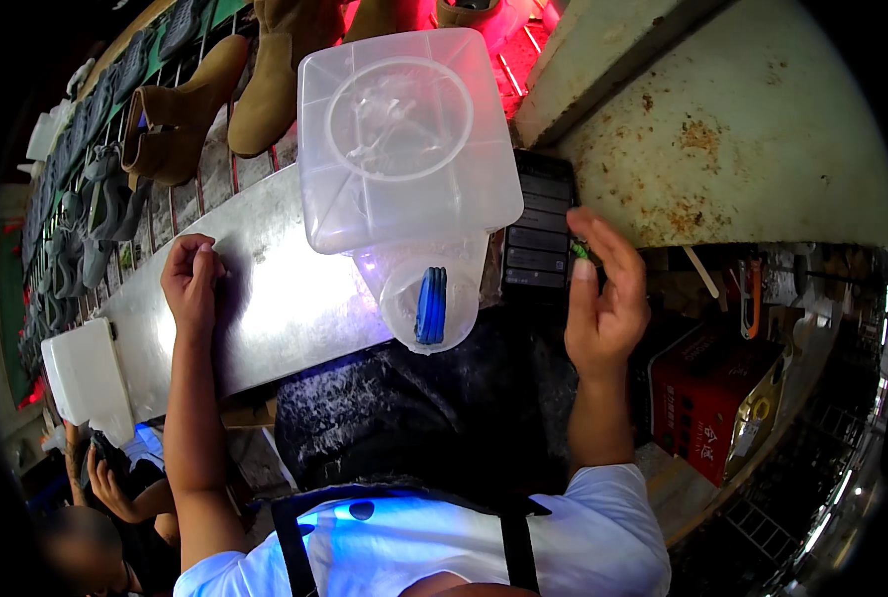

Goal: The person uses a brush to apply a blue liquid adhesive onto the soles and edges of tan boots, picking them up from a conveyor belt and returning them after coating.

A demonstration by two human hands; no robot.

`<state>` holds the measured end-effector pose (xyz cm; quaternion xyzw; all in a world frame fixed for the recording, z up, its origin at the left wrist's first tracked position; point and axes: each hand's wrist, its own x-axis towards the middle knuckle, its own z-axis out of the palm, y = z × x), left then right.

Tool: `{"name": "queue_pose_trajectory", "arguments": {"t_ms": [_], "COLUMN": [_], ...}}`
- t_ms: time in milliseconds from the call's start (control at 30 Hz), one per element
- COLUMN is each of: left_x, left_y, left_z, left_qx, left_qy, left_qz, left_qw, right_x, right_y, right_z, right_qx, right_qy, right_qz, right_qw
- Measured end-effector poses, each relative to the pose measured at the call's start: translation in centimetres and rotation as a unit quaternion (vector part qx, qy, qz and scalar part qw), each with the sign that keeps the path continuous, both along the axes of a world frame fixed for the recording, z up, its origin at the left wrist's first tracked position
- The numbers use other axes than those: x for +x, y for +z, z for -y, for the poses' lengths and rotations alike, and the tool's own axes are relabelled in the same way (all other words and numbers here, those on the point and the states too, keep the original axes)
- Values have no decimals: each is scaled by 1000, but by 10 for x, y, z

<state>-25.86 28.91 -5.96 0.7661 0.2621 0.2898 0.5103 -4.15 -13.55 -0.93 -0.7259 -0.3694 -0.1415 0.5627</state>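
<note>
My left hand point(193, 284) is curled closed above the left part of a shiny metal work surface point(275, 274). Whatever its fingers may hold is hidden. Beside the right edge of a phone point(537, 224) with a lit dark screen is my right hand point(611, 298), thumb and fingers apart. A small bright green thing point(579, 250) shows between its thumb and fingers; I cannot tell whether they touch it. Between my hands stands a translucent plastic box point(409, 214). Just below it, a clear rounded container point(454, 330) has several blue strip-like pieces point(430, 305) in it.
Tan boots point(263, 95) and grey shoe parts point(96, 214) line a rack at far left, near red light. A stained pale panel point(702, 149) rises at right, above a red box point(697, 398). A white bin point(91, 378) hangs left; another person's hand point(110, 488) is lower left.
</note>
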Motion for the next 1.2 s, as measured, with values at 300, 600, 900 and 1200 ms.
{"name": "queue_pose_trajectory", "arguments": {"t_ms": [300, 600, 900, 1200], "left_x": [-5, -5, -4, -3], "left_y": [3, -4, -4, 1], "left_z": [1, -2, -1, 0], "left_qx": [1, -16, -25, -29], "left_qy": [-10, -25, -10, 0], "left_qz": [-10, 11, 11, -4], "left_qw": [1000, 1000, 1000, 1000], "right_x": [-61, -54, -44, -33], "right_y": [6, -18, -21, -27], "right_z": [7, 11, 21, 23], "right_qx": [39, 112, 139, 34], "right_qy": [35, 62, -5, -68], "right_qz": [-28, -95, -78, -73], "right_qw": [998, 987, 987, 994]}}
